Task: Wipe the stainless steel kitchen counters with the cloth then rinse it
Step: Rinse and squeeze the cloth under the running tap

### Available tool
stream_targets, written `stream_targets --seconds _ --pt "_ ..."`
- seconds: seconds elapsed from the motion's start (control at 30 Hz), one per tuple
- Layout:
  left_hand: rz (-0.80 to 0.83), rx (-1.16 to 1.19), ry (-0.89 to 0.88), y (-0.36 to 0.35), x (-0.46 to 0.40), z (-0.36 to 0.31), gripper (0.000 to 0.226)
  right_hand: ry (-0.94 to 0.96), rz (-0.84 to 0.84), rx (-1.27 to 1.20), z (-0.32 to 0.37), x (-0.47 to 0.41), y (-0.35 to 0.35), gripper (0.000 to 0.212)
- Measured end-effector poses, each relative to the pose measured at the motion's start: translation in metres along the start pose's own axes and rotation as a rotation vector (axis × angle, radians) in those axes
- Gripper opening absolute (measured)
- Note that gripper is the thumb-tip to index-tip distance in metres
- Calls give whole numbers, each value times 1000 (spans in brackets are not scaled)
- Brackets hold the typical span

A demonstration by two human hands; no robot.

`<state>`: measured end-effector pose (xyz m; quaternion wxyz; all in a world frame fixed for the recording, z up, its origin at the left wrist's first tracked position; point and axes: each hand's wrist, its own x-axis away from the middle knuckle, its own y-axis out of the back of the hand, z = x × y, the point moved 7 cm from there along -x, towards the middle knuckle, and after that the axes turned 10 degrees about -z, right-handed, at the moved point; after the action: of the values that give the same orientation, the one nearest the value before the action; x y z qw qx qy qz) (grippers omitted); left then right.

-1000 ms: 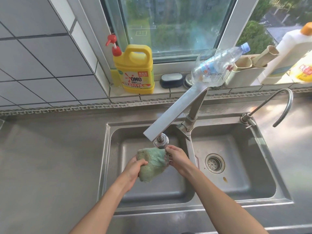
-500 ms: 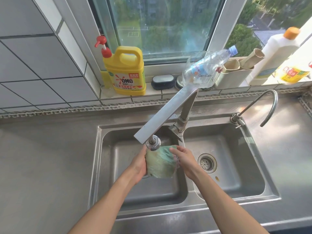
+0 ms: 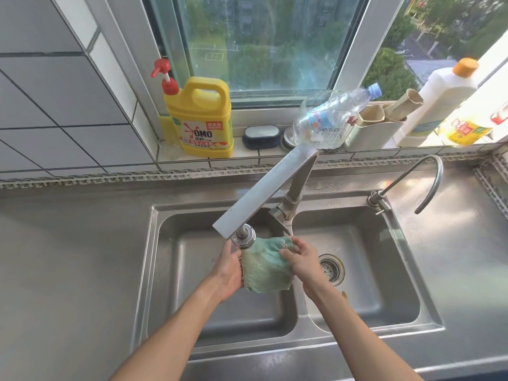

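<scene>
Taking the tap (image 3: pixel 264 193) as the landmark: to its left, the stainless steel worktop (image 3: pixel 68 257) lies dull and streak-free as far as can be seen. Behind and left of the tap, a yellow detergent bottle (image 3: pixel 202 119) stands on the window ledge.

Directly under the tap's round outlet, over the left basin (image 3: pixel 176 312) of the double sink, hangs the green cloth (image 3: pixel 264 268), held between both hands. The left hand (image 3: pixel 229 273) is at the cloth's left edge, just below the outlet; its grip is on the cloth, with the fingers tucked behind the fabric, so exactly how they curl cannot be told. The right hand (image 3: pixel 302 259) is just right of the outlet, its grip pinching the cloth's upper right corner between thumb and fingertips. The cloth is spread open, not wadded.

Right of the tap, the right basin (image 3: pixel 384 270) shows its drain strainer (image 3: pixel 331 269). Further right stands a thin curved spout (image 3: pixel 428 182), and behind on the ledge are a clear plastic bottle (image 3: pixel 330 119) and a white bottle (image 3: pixel 439 103).

Judging by this, the wiping seems finished and the rinse is the step in hand. Whether water is running cannot be made out. What seems left is to work the cloth through and wring it out.
</scene>
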<state>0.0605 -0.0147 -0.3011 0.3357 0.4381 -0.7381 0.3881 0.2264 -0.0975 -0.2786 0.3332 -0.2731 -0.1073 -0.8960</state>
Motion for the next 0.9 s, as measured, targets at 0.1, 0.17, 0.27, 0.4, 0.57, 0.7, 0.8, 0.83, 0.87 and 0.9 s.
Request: stream_targets --seconds 0.1,0.17,0.27,0.4,0.57,0.7,0.8,0.83,0.87,0.9 --pt "11 -22 -6 -4 -3 1 99 31 -33 -20 -2 -1 6 30" --pt "14 -32 -32 -7 -1 -4 95 48 -42 -20 0 0 5 30" --pt "1 1 -60 -4 4 -12 95 70 -25 -17 2 2 -7 30" --pt "-47 61 -23 9 3 -17 96 84 -4 0 9 0 -20 32" --pt "-67 95 -40 28 7 -26 87 106 39 39 16 -4 -43 31" --pt "-86 122 -71 44 10 -31 87 81 79 58 18 -4 -61 34" --pt "-105 140 -78 56 11 -31 86 43 95 69 16 -4 -72 32" --pt "-109 146 -80 60 11 -31 85 30 95 75 16 -3 -75 32" --pt "-115 152 -82 64 12 -31 85 18 97 83 15 -3 -78 33" --pt "-121 159 -84 68 12 -30 85 8 102 95 14 -3 -82 33"
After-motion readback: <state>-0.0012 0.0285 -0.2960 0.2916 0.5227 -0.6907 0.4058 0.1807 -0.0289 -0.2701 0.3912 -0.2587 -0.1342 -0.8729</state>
